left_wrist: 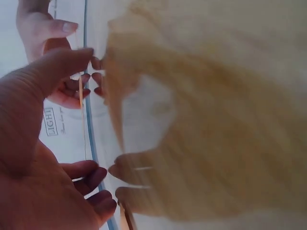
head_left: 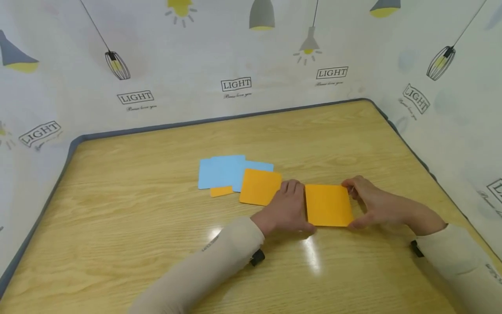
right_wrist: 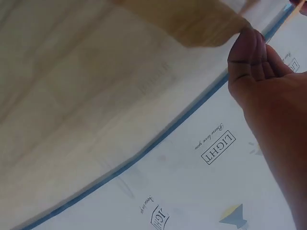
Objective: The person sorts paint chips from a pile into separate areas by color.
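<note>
Both hands on 1 orange card (head_left: 329, 205), right of ctr. on the wood worktop (head_left: 157, 244); can't tell if it's flat down or a touch above. My L hand (head_left: 285, 209) grips its left side: thumb by the near corner, other fingers curled by the far one. My R hand (head_left: 370, 204) pinches the right side betw. thumb & index, thumb at near corner, index at far corner, w/ a gap betw. them. So 2 hands, 1 card; L wrist view shows it nearly edge-on, thin as a line.

Orange count: 3 bits visible. No. 2, the spare card (head_left: 259, 186), is just left of my L hand, which covers part of its right edge; can't tell if they touch. No. 3 is a small orange strip (head_left: 221, 191) along the near edge of the blue; rest of it, if any, hidden.

Blue count: 3 pieces visible, the blue cards (head_left: 228, 168), overlapping in a row, approx. left to right. Spare card lies over part of the rightmost 1.

Also: 2 cream sleeves (head_left: 204, 266), 1 per arm, & 2 small blk gadgets (head_left: 257, 257), 1 per cuff. White wall (head_left: 188, 56) behind w/ 6 "LIGHT" labels in head view, 1 cut off at far right.
</note>
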